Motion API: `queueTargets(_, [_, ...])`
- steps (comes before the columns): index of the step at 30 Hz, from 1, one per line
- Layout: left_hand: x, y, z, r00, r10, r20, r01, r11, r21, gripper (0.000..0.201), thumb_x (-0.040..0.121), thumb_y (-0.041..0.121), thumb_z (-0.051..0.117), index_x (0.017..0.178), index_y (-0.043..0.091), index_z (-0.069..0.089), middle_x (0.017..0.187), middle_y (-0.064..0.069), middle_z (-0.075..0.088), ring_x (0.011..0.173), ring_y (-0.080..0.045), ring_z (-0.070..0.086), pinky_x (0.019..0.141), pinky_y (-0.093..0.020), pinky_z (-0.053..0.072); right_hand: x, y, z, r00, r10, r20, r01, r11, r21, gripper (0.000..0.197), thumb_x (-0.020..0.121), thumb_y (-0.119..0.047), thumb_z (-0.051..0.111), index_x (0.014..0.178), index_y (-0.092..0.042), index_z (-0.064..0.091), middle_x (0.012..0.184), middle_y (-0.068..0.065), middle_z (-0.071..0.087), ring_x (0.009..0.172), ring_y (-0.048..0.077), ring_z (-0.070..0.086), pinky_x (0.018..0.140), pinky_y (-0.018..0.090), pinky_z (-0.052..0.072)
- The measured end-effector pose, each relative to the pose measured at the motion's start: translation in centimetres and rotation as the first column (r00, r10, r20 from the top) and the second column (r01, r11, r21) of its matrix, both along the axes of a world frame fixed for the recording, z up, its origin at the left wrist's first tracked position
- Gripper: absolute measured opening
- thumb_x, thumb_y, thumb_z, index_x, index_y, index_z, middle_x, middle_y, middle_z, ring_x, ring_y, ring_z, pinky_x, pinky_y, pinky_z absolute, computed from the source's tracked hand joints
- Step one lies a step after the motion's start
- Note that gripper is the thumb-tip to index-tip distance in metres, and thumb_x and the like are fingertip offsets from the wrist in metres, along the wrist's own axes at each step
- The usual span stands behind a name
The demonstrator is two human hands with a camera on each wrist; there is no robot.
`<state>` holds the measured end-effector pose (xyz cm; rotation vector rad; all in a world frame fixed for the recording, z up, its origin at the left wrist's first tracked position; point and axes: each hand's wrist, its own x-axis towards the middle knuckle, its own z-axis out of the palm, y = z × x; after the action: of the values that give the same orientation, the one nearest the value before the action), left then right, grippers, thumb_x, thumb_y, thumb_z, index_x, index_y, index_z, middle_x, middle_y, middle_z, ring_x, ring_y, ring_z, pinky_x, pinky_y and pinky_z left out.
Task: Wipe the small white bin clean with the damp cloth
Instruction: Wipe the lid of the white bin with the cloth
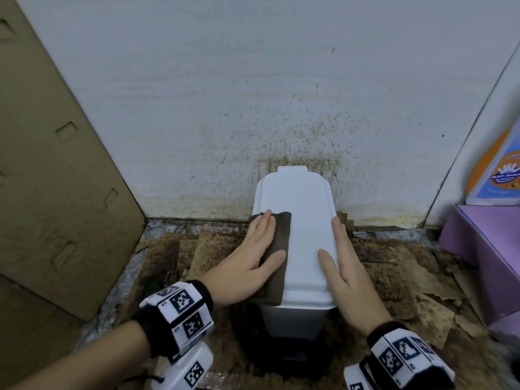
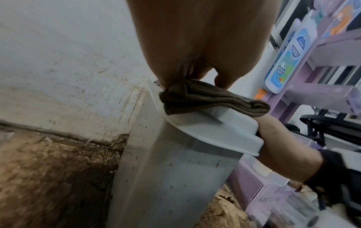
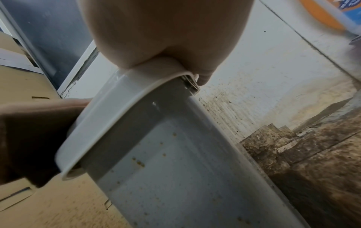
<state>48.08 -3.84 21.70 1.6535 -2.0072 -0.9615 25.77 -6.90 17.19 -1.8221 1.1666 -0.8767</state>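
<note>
Small white bin [image 1: 305,220] stands on the floor, its back against the stained wall [image 1: 253,94], lid down. My left hand [image 1: 253,260] lies flat on the dark brown cloth [image 1: 277,249], fingers straight and together, thumb out along the cloth's right edge, pressing it onto the left half of the lid; nothing is gripped, only pressed. The cloth hangs over the lid's left rim and front left corner; the left wrist view shows it bunched at that rim. My right hand [image 1: 344,266] rests along the lid's right edge, fingers extended down that side, thumb lying on top of the lid; it steadies the bin with straight fingers rather than a closed grasp. Right wrist view shows brown specks on the bin's side wall [image 3: 175,177]. Under the bin lies soiled brown cardboard [image 1: 213,249]. A tan cardboard panel [image 1: 56,164] leans at the left; a purple box [image 1: 484,249] sits at the right.
</note>
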Motion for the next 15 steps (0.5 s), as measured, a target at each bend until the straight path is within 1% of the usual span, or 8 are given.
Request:
queueTargets(2, [0.2, -1.3, 0.1, 0.999, -0.011, 0.039, 0.011, 1.000, 0.003, 0.074, 0.106, 0.049, 0.034, 0.160, 0.027, -0.012, 0.161, 0.023, -0.027, 0.145, 0.008, -0.028, 0.116, -0.015, -0.008, 0.1, 0.1, 0.2, 1.000, 0.003, -0.001, -0.003, 1.000, 0.007, 0.069, 0.101, -0.054, 0.035, 0.157, -0.042, -0.003, 0.162, -0.031, -0.005, 0.147, -0.013, -0.004, 0.125, 0.032, 0.007])
queueTargets(4, [0.3, -3.2, 0.3, 0.997, -0.010, 0.075, 0.011, 1.000, -0.007, 0.074, 0.107, 0.048, 0.033, 0.161, 0.024, -0.011, 0.163, 0.018, -0.027, 0.146, 0.004, -0.026, 0.116, -0.017, -0.008, 0.1, 0.1, 0.3, 1.000, 0.003, 0.000, -0.003, 1.000, 0.013, 0.070, 0.100, -0.054, 0.035, 0.157, -0.042, -0.003, 0.161, -0.032, -0.006, 0.147, -0.014, -0.005, 0.124, 0.030, 0.007])
queueTargets(8, [0.7, -7.6, 0.2, 0.990, 0.007, 0.139, 0.001, 0.998, -0.057, 0.071, 0.108, 0.046, 0.030, 0.161, 0.017, -0.007, 0.168, 0.008, -0.019, 0.152, -0.004, -0.019, 0.117, -0.020, -0.009, 0.2, 0.1, 0.5, 1.000, 0.001, 0.017, -0.002, 0.999, 0.039, 0.070, 0.098, -0.057, 0.035, 0.155, -0.046, -0.004, 0.159, -0.037, -0.007, 0.146, -0.015, -0.006, 0.124, 0.029, 0.007])
queueTargets(10, [0.7, -9.5, 0.2, 0.973, 0.023, 0.230, 0.005, 0.993, -0.120, 0.068, 0.109, 0.042, 0.029, 0.162, 0.014, -0.002, 0.170, 0.003, -0.011, 0.154, -0.009, -0.013, 0.118, -0.020, -0.009, 0.2, 0.0, 0.5, 1.000, 0.002, 0.028, -0.003, 0.999, 0.047, 0.070, 0.098, -0.058, 0.035, 0.154, -0.049, -0.005, 0.157, -0.040, -0.008, 0.145, -0.016, -0.007, 0.123, 0.029, 0.006])
queueTargets(12, [0.9, -11.2, 0.3, 0.943, 0.031, 0.332, 0.021, 0.988, -0.151, 0.066, 0.110, 0.042, 0.026, 0.162, 0.011, 0.000, 0.170, 0.001, -0.007, 0.155, -0.011, -0.009, 0.120, -0.023, -0.007, 0.2, 0.0, 0.5, 0.999, 0.005, 0.035, -0.007, 0.998, 0.056, 0.070, 0.097, -0.059, 0.035, 0.153, -0.051, -0.006, 0.156, -0.041, -0.009, 0.144, -0.017, -0.008, 0.122, 0.027, 0.006])
queueTargets(13, [1.0, -12.2, 0.4, 0.927, 0.027, 0.373, 0.033, 0.988, -0.152, 0.065, 0.110, 0.043, 0.024, 0.162, 0.011, 0.000, 0.170, 0.000, -0.006, 0.155, -0.012, -0.008, 0.121, -0.025, -0.006, 0.2, -0.2, 0.4, 0.999, 0.006, 0.039, -0.008, 0.998, 0.058, 0.070, 0.097, -0.059, 0.035, 0.153, -0.052, -0.006, 0.156, -0.041, -0.009, 0.144, -0.018, -0.009, 0.121, 0.026, 0.006])
queueTargets(15, [1.2, -13.9, 0.5, 0.885, 0.025, 0.464, 0.058, 0.985, -0.164, 0.065, 0.109, 0.046, 0.020, 0.162, 0.014, 0.001, 0.171, 0.001, -0.004, 0.156, -0.013, -0.004, 0.125, -0.033, -0.005, 0.3, -0.3, 0.3, 0.999, 0.006, 0.039, -0.008, 0.999, 0.052, 0.070, 0.097, -0.059, 0.035, 0.152, -0.053, -0.007, 0.157, -0.041, -0.009, 0.144, -0.018, -0.009, 0.120, 0.023, 0.007])
